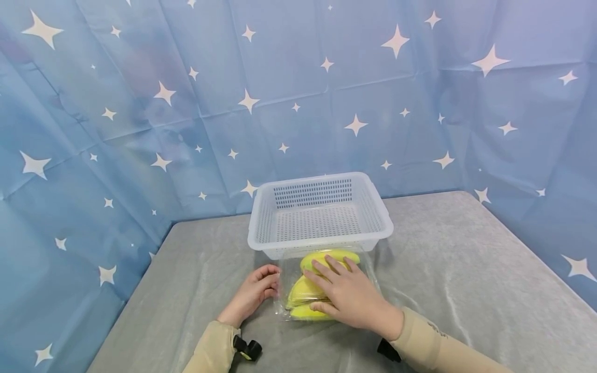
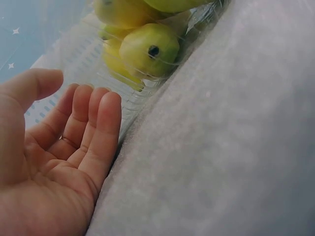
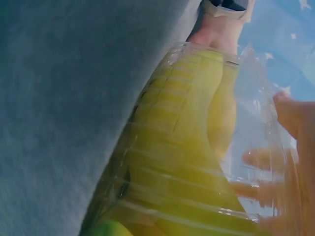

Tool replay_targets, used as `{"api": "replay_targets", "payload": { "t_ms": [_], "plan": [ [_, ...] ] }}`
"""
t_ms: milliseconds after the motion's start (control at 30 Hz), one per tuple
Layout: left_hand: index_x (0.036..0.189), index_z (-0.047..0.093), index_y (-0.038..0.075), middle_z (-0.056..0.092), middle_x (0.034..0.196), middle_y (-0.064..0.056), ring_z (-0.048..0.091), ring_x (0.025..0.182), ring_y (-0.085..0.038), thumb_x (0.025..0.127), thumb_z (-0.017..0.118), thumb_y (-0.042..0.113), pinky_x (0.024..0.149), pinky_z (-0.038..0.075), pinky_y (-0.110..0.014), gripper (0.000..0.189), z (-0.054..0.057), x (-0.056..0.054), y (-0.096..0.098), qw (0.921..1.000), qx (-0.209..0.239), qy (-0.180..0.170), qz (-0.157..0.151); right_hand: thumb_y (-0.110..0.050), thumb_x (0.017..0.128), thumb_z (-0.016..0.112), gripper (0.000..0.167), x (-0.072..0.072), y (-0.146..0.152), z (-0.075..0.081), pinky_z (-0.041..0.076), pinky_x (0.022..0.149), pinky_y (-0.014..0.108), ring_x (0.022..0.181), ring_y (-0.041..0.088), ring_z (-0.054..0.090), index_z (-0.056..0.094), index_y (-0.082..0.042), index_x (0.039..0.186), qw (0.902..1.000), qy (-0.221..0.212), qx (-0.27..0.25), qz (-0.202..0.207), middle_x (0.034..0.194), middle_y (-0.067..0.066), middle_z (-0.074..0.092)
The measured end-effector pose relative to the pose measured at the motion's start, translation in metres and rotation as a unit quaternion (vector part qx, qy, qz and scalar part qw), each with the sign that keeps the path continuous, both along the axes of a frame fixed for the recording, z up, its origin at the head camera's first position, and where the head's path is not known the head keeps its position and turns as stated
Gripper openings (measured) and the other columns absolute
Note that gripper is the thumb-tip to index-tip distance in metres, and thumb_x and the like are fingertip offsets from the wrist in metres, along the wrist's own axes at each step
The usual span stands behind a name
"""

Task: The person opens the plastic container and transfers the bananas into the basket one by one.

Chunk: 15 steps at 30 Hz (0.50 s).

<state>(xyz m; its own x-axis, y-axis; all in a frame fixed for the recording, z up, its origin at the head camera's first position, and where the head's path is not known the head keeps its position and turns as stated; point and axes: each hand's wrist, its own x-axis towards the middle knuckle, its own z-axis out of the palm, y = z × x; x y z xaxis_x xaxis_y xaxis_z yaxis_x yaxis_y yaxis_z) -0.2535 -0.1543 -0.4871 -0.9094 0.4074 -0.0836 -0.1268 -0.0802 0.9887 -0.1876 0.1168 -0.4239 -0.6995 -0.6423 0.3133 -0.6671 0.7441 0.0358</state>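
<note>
Several yellow bananas (image 1: 305, 291) lie in a clear plastic box (image 1: 282, 305) on the table. My right hand (image 1: 350, 298) rests on top of the box with its fingers spread over the bananas. In the right wrist view, the box's ribbed side (image 3: 167, 147) fills the middle, and the right hand's fingers show blurred through the plastic. My left hand (image 1: 254, 290) is at the box's left end. Seen from the left wrist, the left hand (image 2: 64, 147) has bent, relaxed fingers and a thumb standing apart, with nothing between them. Banana ends (image 2: 150, 51) face it.
Directly behind the box stands a white perforated plastic basket (image 1: 319, 220). Both are on a table with a grey cloth (image 1: 448, 259). A blue curtain with white stars (image 1: 298, 103) hangs along the back and sides.
</note>
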Motion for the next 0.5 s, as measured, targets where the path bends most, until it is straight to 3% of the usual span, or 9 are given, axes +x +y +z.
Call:
{"api": "replay_targets", "payload": {
  "t_ms": [267, 500],
  "plan": [
    [0.111, 0.054, -0.002, 0.058, 0.082, -0.004, 0.059, 0.07, -0.014, 0.099, 0.057, 0.014, 0.068, 0.053, -0.03, 0.021, -0.002, 0.001, -0.001, 0.9999, 0.0, 0.009, -0.008, -0.064, 0.091, 0.051, 0.07, 0.001, 0.004, 0.002, 0.032, 0.1, 0.062, 0.136, 0.036, 0.037, 0.043, -0.023, 0.147, 0.9988, -0.039, -0.024, 0.018, 0.147, 0.007, 0.044],
    [0.11, 0.055, -0.002, 0.058, 0.082, -0.004, 0.059, 0.07, -0.013, 0.098, 0.057, 0.015, 0.067, 0.053, -0.029, 0.021, -0.001, 0.001, 0.0, 0.9997, 0.009, 0.017, -0.012, -0.06, 0.077, 0.071, 0.089, 0.0, 0.016, 0.016, 0.016, 0.105, 0.068, 0.142, 0.036, 0.024, 0.037, -0.023, 0.15, 0.9945, -0.096, -0.015, 0.037, 0.155, 0.01, 0.031]
  ]
}}
